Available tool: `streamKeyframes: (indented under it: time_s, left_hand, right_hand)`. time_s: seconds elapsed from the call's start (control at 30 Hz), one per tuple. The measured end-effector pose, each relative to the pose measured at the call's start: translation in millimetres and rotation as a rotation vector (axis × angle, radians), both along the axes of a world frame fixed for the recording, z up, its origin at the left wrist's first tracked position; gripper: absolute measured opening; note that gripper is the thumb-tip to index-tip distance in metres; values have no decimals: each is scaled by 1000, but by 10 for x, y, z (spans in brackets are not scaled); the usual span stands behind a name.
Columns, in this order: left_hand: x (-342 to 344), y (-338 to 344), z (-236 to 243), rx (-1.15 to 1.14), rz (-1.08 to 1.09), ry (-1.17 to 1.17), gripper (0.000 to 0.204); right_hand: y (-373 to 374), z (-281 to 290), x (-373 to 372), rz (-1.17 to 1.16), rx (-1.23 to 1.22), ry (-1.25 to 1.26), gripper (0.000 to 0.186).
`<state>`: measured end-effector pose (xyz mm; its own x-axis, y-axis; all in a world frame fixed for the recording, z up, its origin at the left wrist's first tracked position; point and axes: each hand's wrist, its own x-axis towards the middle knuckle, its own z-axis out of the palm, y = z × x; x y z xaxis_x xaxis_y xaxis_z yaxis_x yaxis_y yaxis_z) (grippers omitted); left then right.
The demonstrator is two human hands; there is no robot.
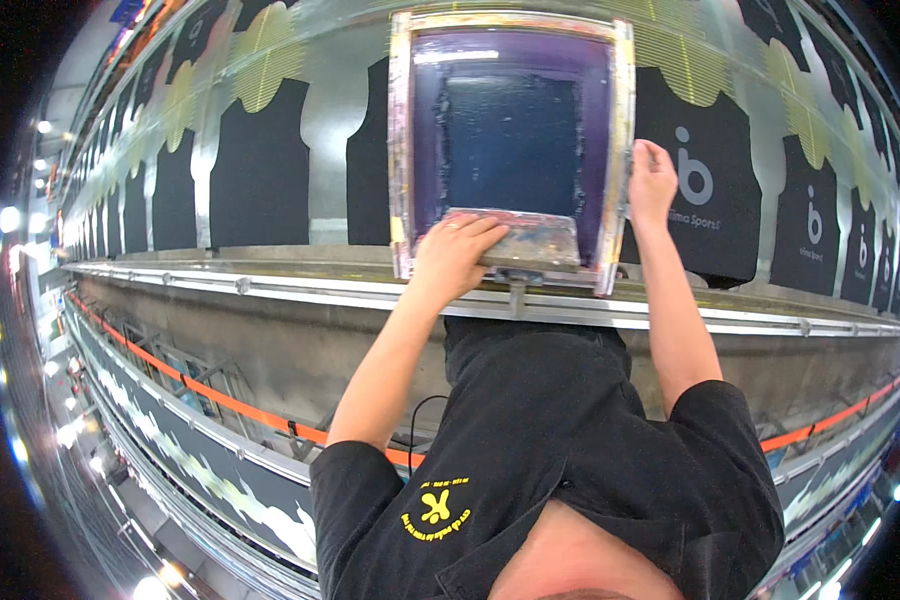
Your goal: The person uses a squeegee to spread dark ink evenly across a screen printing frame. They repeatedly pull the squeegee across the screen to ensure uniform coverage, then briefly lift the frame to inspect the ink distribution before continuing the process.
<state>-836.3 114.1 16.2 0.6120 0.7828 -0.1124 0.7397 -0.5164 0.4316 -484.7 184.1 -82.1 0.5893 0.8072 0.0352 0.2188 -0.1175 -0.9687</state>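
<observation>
Screen-printing station, listed from the left of the frame to the right. Upper left: a long printing table point(300, 262) curving away, bearing a row of black sleeveless garment panels point(260, 160); about seven can be counted on this side before they blur into the distance. Centre, upper half: one screen-printing frame point(512, 140), pale metal border stained with ink, purple-blue mesh with a darker rectangular window, lying flat on the table over one panel. Lower edge of that frame: one squeegee point(530, 240), its wide handle smeared with paint. Left hand point(455, 255): fingers laid together and curled over the squeegee's left end, gripping it. Right hand point(652, 180): fingers together, pressed flat against the frame's right border. Right of the frame: black panels already carrying a white printed emblem point(698, 180); about five show. Below the table: one orange strap point(220, 398) running along the lower structure. Risks, as judged: if the right hand lets the frame shift during a pull, the print would smear or double; uneven pressure from a one-handed squeegee grip could leave patchy ink.
</observation>
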Motion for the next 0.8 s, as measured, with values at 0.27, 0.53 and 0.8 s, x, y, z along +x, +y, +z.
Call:
streamKeyframes:
  time_s: [0.27, 0.53, 0.8]
  left_hand:
    - [-1255, 387, 175, -139, -69, 68, 63]
    - [-1041, 2082, 175, -34, -21, 72, 39]
    - [-789, 3219, -59, -47, -97, 183, 36]
  right_hand:
    - [226, 185, -1405, -35, -357, -189, 31]
    - [251, 60, -1453, -16, -355, -248, 30]
    - [366, 169, -1390, 4, -387, -538, 42]
